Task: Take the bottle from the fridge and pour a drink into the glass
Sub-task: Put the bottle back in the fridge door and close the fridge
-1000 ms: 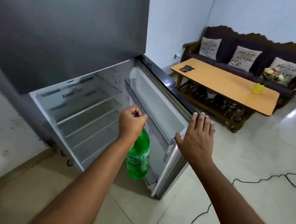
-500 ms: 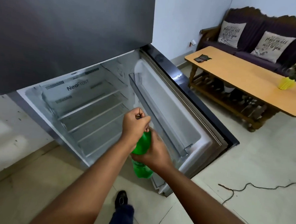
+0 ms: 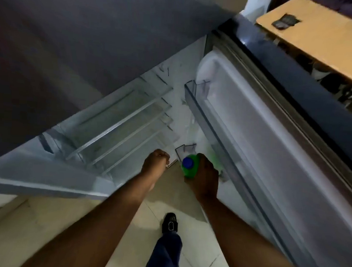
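Note:
The green bottle [image 3: 190,167] with a blue cap is upright in front of the open fridge, seen from above. My right hand [image 3: 204,176] is wrapped around its neck and shoulder. My left hand [image 3: 156,162] is a closed fist just left of the bottle, apart from it, holding nothing I can see. The fridge [image 3: 118,121] stands open with bare glass shelves. Its door [image 3: 273,151] swings out to the right, with clear door bins. No glass is in view.
A wooden coffee table [image 3: 321,37] with a dark object on it stands beyond the fridge door at the top right. My leg and black shoe [image 3: 169,223] are on the tiled floor below my arms. The closed grey upper door fills the top left.
The bottle has passed from my left hand to my right hand. My left hand let go and moved left. The camera tilted down and closer to the fridge.

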